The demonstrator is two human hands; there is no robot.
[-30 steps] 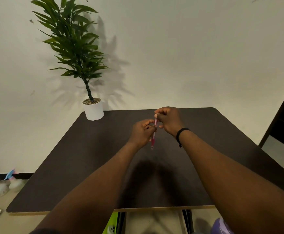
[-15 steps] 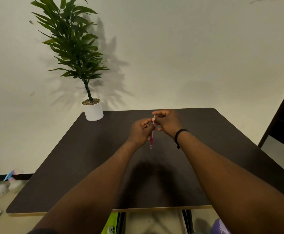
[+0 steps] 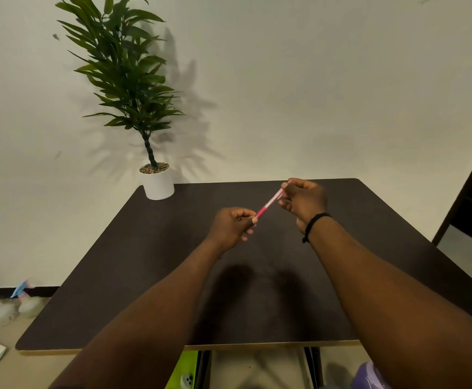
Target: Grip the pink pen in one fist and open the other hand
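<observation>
Two hands hold one slim pen (image 3: 268, 204) in the air above the far half of the table (image 3: 150, 248), not touching it. Left hand (image 3: 233, 227): fingers curled, thumb and forefinger pinch the lower, solid pink end. Right hand (image 3: 305, 202): fingertips pinch the upper end, which looks paler and clear or whitish; too small to tell cap from barrel. Long axis runs diagonal: low end near-left at the left hand, high end far-right at the right hand, tilted up toward the wall (image 3: 313, 94). Pen is a thin straight cylinder, smooth plastic by the look. The middle of the shaft shows bare between the two hands. A black cord bracelet (image 3: 314, 221) sits on the right wrist. Table top is dark brown, matte, with rounded corners and a pale edge band along the near side; arm shadows fall on it. On the far-left corner stands a white cylindrical pot (image 3: 158, 185) with pebbles on top and a leafy green plant (image 3: 122, 71) on a dark ringed stem, well apart from both hands. Wall is plain off-white and carries the plant's shadow.
</observation>
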